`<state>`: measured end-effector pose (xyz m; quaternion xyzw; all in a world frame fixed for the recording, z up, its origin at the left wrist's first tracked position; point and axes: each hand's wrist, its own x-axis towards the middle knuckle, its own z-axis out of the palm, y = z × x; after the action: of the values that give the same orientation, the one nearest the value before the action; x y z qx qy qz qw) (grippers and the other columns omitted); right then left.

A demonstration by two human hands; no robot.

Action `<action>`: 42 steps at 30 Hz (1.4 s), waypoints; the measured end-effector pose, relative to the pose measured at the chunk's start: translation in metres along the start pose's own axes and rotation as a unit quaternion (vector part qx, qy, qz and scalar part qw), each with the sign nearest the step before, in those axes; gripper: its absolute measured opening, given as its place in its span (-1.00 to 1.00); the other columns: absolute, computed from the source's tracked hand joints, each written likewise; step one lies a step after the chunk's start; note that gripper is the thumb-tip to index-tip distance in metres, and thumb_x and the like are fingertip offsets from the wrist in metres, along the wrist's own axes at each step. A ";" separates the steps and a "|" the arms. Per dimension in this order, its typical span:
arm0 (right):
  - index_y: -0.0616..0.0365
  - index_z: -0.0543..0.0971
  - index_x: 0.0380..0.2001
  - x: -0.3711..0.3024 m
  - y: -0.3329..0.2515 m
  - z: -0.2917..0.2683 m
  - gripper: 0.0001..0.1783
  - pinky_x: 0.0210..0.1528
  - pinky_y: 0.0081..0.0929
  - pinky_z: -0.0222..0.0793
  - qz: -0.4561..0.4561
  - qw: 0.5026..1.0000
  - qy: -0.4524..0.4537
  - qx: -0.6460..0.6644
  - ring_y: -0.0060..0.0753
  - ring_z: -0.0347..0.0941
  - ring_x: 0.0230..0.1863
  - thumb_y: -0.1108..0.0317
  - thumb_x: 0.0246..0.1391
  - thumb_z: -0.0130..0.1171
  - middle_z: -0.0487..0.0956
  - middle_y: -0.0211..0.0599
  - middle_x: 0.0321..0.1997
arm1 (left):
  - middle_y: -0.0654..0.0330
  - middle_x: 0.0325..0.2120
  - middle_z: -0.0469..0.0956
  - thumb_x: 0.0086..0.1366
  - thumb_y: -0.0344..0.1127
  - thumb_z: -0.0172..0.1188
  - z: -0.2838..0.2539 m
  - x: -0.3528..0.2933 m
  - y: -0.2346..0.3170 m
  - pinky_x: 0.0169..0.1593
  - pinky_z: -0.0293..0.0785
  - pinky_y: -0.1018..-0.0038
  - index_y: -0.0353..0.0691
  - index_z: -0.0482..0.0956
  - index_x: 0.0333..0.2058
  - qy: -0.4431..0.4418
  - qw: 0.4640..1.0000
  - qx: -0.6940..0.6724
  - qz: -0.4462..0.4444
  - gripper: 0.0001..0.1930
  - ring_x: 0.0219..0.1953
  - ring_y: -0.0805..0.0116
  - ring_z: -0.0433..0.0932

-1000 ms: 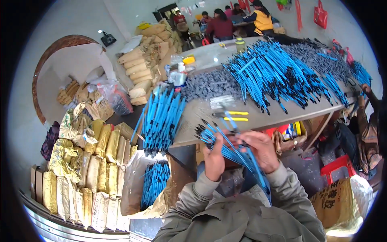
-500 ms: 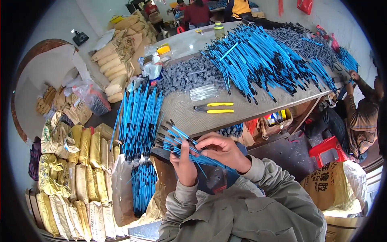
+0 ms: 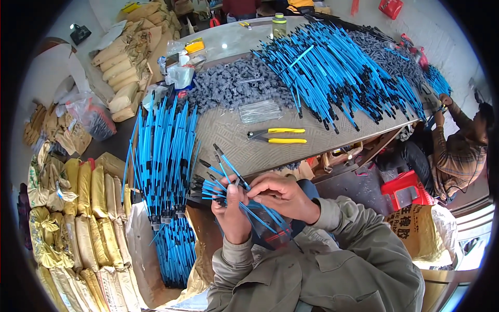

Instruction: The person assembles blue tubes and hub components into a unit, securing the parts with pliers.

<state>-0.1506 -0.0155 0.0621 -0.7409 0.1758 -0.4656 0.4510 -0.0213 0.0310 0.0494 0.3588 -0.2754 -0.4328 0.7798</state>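
Note:
In front of my chest, my left hand (image 3: 232,213) is closed round a bundle of thin blue rods (image 3: 255,214) with black fittings. Their black ends spread out past the fingers, a few pointing up toward the table edge. My right hand (image 3: 285,197) meets the left thumb from the right, its thumb and forefinger pinched together over the rods; what sits between those fingertips is hidden. Beyond the hands, yellow-handled pliers (image 3: 278,136) lie on the table (image 3: 223,127). A packet of thin silvery pins (image 3: 260,111) lies behind them, beside a heap of small grey parts (image 3: 234,80).
A large pile of blue rods (image 3: 327,73) covers the table's right side. More rods (image 3: 163,151) stand at the left above an open sack (image 3: 138,249). Stacked sacks (image 3: 78,223) line the far left. A co-worker (image 3: 457,145) sits at the right near a red stool (image 3: 408,190).
The whole view has shifted slightly. Within my hands the rods have fanned out differently, with black-tipped ends now sticking up higher above my left thumb. Both hands stay close together.

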 end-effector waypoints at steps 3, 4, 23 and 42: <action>0.20 0.52 -0.34 0.010 0.004 -0.010 -0.85 -0.24 -0.56 0.33 0.034 0.997 -0.069 0.011 -0.52 0.44 -0.27 0.55 -0.05 0.14 0.49 -0.31 -0.33 | 0.18 -0.51 0.42 0.25 -0.29 0.06 -0.006 0.003 -0.001 -0.50 0.23 0.56 -0.30 0.38 -0.21 -0.051 0.998 0.040 -0.010 -0.78 -0.57 0.47 0.34; 0.20 0.52 -0.34 0.014 0.006 -0.017 -0.85 -0.24 -0.56 0.33 0.035 0.997 -0.067 0.005 -0.52 0.44 -0.27 0.55 -0.05 0.14 0.49 -0.31 -0.33 | 0.18 -0.51 0.42 0.25 -0.29 0.06 -0.008 0.005 0.000 -0.50 0.23 0.56 -0.30 0.38 -0.21 -0.055 0.998 0.035 -0.012 -0.78 -0.57 0.47 0.34; 0.07 0.54 -0.51 0.217 0.126 -0.338 -0.79 -0.36 -0.13 0.42 0.145 0.562 0.153 -0.800 -0.07 0.51 -0.40 0.17 -0.11 0.07 0.57 -0.16 -0.42 | 0.02 -0.33 0.52 0.32 -0.38 -0.11 -0.018 0.001 -0.010 -0.22 0.49 0.25 -0.19 0.31 -0.14 -0.125 0.973 -0.138 -0.138 -0.84 -0.34 0.19 0.54; 0.23 0.53 -0.44 0.319 0.090 -0.303 -0.79 -0.29 -0.28 0.36 -0.062 0.842 0.125 -0.521 -0.05 0.48 -0.36 0.30 -0.03 0.01 0.53 -0.04 -0.46 | -0.12 -0.18 0.48 0.33 -0.32 -0.10 0.009 -0.028 -0.016 -0.09 0.46 0.23 -0.29 0.34 -0.15 -0.154 0.957 -0.061 -0.238 -0.80 -0.19 0.12 0.53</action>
<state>-0.2322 -0.4330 0.2049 -0.8114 0.4010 -0.4214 -0.0574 -0.0487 0.0461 0.0382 0.2951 -0.2717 -0.6720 0.6225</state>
